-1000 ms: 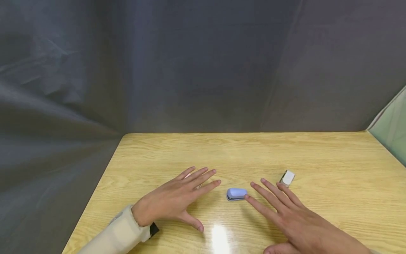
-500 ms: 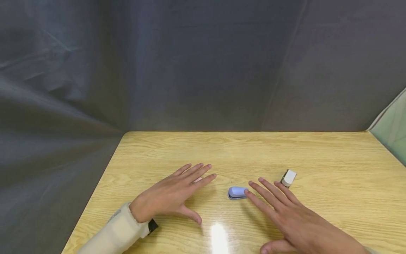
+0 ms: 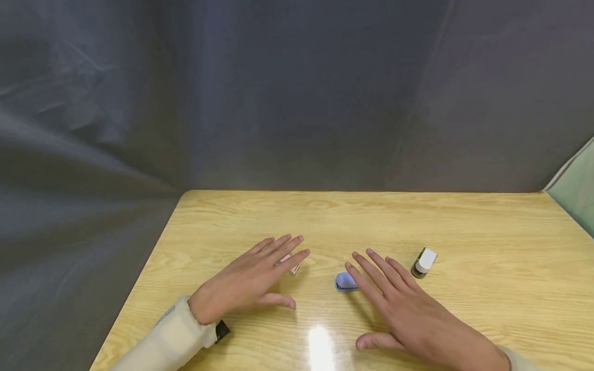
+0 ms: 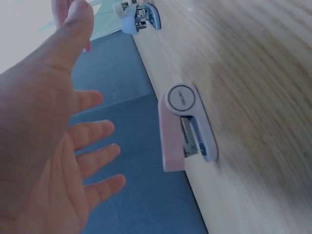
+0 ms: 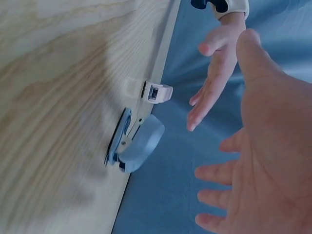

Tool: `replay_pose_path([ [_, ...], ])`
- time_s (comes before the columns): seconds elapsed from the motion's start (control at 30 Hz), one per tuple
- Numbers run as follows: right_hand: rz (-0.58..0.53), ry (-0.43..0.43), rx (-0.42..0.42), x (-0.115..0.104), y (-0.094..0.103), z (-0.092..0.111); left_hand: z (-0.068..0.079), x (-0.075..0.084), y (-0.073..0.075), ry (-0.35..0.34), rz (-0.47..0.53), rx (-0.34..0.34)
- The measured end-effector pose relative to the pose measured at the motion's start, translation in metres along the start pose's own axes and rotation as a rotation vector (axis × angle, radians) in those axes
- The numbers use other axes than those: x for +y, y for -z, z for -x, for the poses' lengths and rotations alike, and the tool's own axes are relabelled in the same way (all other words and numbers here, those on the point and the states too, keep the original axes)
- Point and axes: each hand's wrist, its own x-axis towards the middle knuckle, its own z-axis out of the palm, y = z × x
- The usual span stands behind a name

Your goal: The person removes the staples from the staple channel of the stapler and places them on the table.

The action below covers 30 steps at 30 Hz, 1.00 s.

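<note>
My left hand [image 3: 248, 278] hovers over the left half of the table with its fingers spread and nothing in it. Partly hidden under its fingertips lies a small pink stapler [image 3: 291, 265]; the left wrist view shows that pink stapler [image 4: 171, 136] with a round pivot cap and a pale base. Just right of centre sits a blue stapler [image 3: 345, 281], its right end covered by my right hand [image 3: 408, 314]. That hand is also spread and holds nothing. In the right wrist view the blue stapler [image 5: 141, 144] stands apart from the fingers.
A white-topped stapler [image 3: 424, 262] with a dark base lies beyond the right hand. Dark sheeting [image 3: 297, 98] rises along the back and left edges of the wooden table [image 3: 352, 216]. Pale green material [image 3: 577, 185] shows past the right edge.
My right hand has shifted left, covering more of the blue stapler and uncovering the white-topped one. My left hand has drifted slightly left and away from me, showing more of the pink stapler.
</note>
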Motion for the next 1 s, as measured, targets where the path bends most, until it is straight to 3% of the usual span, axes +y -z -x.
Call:
replay_pose_path([
  [0.27, 0.017, -0.021, -0.038, -0.005, -0.007, -0.018, 0.002, -0.014, -0.001, 0.066, 0.017, 0.011],
  [0.6, -0.044, -0.072, -0.103, -0.011, -0.013, -0.039, 0.008, -0.041, -0.010, 0.128, 0.151, 0.065],
  [0.83, -0.064, -0.061, -0.058, -0.013, -0.019, -0.059, 0.009, -0.053, -0.019, 0.131, 0.175, 0.086],
  [1.0, -0.028, -0.089, -0.070, -0.016, -0.025, -0.072, 0.008, -0.062, -0.022, 0.173, 0.310, 0.058],
])
